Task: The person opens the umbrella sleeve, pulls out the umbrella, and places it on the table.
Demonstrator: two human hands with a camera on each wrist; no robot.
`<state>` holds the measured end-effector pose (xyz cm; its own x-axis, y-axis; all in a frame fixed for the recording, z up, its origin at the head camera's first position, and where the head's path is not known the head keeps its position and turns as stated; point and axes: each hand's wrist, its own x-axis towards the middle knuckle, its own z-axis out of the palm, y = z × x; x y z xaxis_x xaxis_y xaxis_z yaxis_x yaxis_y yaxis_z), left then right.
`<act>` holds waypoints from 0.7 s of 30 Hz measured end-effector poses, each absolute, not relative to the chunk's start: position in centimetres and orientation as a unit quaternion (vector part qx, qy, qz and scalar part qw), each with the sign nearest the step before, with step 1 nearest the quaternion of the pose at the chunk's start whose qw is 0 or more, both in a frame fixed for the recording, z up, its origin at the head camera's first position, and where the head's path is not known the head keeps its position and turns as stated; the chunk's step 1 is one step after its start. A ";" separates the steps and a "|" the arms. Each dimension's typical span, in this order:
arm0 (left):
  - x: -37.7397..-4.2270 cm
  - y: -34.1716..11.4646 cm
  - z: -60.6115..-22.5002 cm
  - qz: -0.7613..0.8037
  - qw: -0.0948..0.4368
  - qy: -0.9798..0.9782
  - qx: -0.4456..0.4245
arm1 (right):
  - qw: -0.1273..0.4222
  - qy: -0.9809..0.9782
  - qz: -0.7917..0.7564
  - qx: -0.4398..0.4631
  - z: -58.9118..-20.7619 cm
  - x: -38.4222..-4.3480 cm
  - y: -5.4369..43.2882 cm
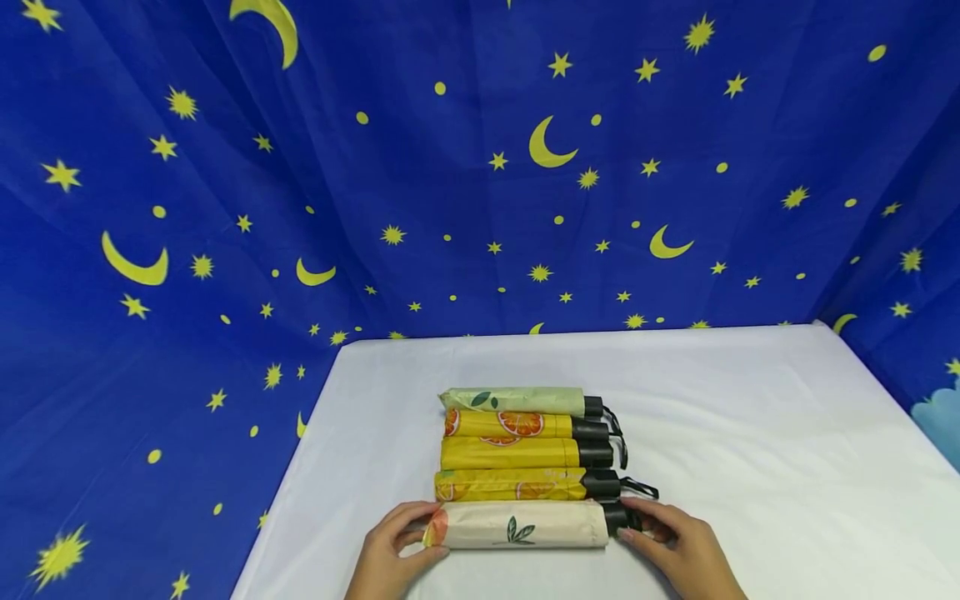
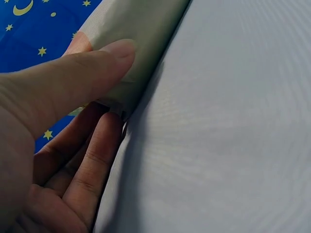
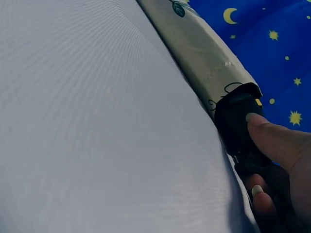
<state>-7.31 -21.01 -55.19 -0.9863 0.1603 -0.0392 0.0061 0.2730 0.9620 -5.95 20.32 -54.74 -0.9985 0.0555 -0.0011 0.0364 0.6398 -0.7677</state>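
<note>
**Even hands on both ends of the cream umbrella (image 1: 536, 527)**

It lies on the white cloth (image 1: 750, 442), nearest me in a row of umbrellas (image 1: 510, 454), just in front of a yellow umbrella (image 1: 510, 485); whether they touch, I cannot tell. My left hand (image 1: 394, 546) pinches its peach-printed end between thumb and fingers; my right hand (image 1: 681, 548) grips the black handle (image 3: 238, 121), thumb on top. To square it up, I should push both ends evenly, so it lies parallel with the others, and squeeze lightly, since the thin wrap probably creases easily. I'd also mind the neighbour's strap (image 1: 640, 487), near my right fingers, which could get trapped under the handle
</note>
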 end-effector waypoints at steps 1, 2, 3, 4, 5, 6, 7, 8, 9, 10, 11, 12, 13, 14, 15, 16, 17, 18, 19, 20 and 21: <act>-7.3 -21.0 -55.2 0.599 0.063 0.796 0.053 | 0.011 -0.905 0.425 -0.028 -54.7 -6.0 20.3; -7.3 -21.0 -55.2 0.597 0.061 0.798 0.055 | 0.011 -0.905 0.425 -0.030 -54.8 -5.9 20.3; -7.4 -21.0 -55.2 0.595 0.059 0.800 0.056 | 0.013 -0.905 0.425 -0.030 -54.8 -5.9 20.3; -7.4 -21.0 -55.2 0.592 0.056 0.802 0.057 | 0.016 -0.905 0.424 -0.030 -54.9 -5.9 20.3; -7.4 -21.0 -55.2 0.590 0.052 0.804 0.057 | 0.019 -0.905 0.423 -0.029 -55.0 -5.9 20.3; -7.3 -21.0 -55.2 0.589 0.047 0.805 0.058 | 0.022 -0.905 0.424 -0.030 -55.0 -5.9 20.3; -7.3 -21.0 -55.2 0.588 0.042 0.806 0.058 | 0.024 -0.904 0.426 -0.030 -55.1 -6.0 20.3; -7.3 -20.9 -55.1 0.587 0.036 0.807 0.059 | 0.025 -0.903 0.427 -0.031 -55.1 -6.0 20.3; -7.2 -20.9 -55.1 0.586 0.031 0.808 0.059 | 0.024 -0.902 0.430 -0.031 -55.2 -6.0 20.3; -7.1 -20.9 -55.0 0.585 0.026 0.809 0.059 | 0.024 -0.900 0.435 -0.031 -55.2 -6.0 20.3; -7.1 -20.8 -54.9 0.585 0.023 0.808 0.060 | 0.024 -0.896 0.442 -0.032 -55.2 -6.0 20.3; -7.0 -20.8 -54.8 0.584 0.020 0.809 0.062 | 0.022 -0.891 0.451 -0.035 -55.2 -5.9 20.4; -6.9 -20.7 -54.7 0.583 0.019 0.810 0.063 | 0.021 -0.886 0.461 -0.037 -55.2 -5.9 20.4; -6.9 -20.7 -54.6 0.582 0.020 0.810 0.064 | 0.018 -0.881 0.471 -0.039 -55.2 -5.9 20.5; -6.9 -20.6 -54.4 0.581 0.022 0.811 0.065 | 0.016 -0.875 0.482 -0.042 -55.1 -5.8 20.6; -6.9 -20.6 -54.3 0.579 0.022 0.812 0.068 | 0.013 -0.868 0.493 -0.047 -55.0 -5.8 20.6; -6.8 -20.6 -54.1 0.578 0.023 0.813 0.069 | 0.008 -0.862 0.504 -0.051 -54.9 -5.7 20.7; -6.8 -20.5 -54.0 0.577 0.022 0.814 0.070 | 0.001 -0.855 0.516 -0.056 -54.7 -5.7 20.8; -6.9 -20.5 -53.9 0.575 0.023 0.815 0.069 | -0.007 -0.847 0.528 -0.060 -54.5 -5.6 20.9; -6.9 -20.5 -53.8 0.575 0.022 0.815 0.068 | -0.016 -0.840 0.538 -0.065 -54.3 -5.6 20.9; -6.9 -20.5 -53.6 0.575 0.021 0.815 0.069 | -0.024 -0.832 0.550 -0.068 -54.2 -5.5 21.0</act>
<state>-6.95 -20.51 -53.64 -0.9898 0.1354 0.0452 0.0881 0.3299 0.9399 -5.54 20.97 -54.16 -0.9896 0.0871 -0.1147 0.1397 0.3853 -0.9122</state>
